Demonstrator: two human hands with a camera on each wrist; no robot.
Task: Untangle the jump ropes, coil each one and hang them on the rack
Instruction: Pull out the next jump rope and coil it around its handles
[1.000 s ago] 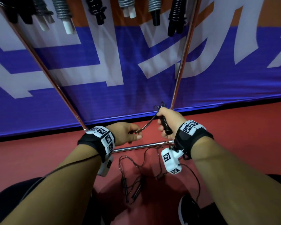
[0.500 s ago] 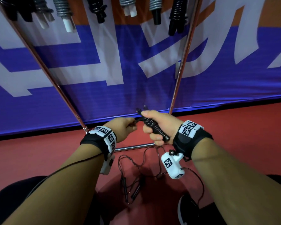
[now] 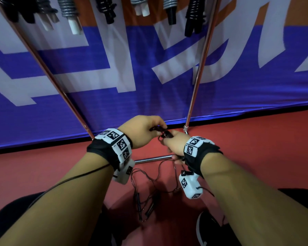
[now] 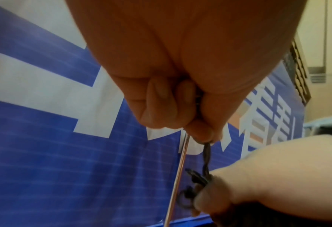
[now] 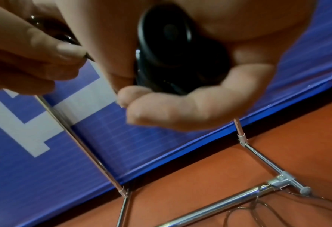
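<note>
My right hand point(image 3: 169, 139) grips the two black handles point(image 5: 172, 50) of a jump rope, held together in its curled fingers point(image 5: 180, 107). A short length of twisted black cord point(image 4: 206, 156) runs from the handles' top to my left hand point(image 3: 156, 128), which pinches it just above and left of the right hand. Both hands hover low in front of the rack's base bar point(image 3: 153, 158). A second jump rope point(image 3: 146, 201) lies tangled on the red floor below my wrists. Most of the handles is hidden inside my fist in the head view.
The rack's two metal uprights point(image 3: 197, 77) rise against a blue and white banner point(image 3: 114, 103). Several coiled ropes point(image 3: 194, 15) hang from the top of the rack. A black shoe point(image 3: 208, 228) stands on the floor at lower right.
My left hand has risen and moved right, closing on the right hand, so the cord between them is now short. The right hand has tilted the handles.
</note>
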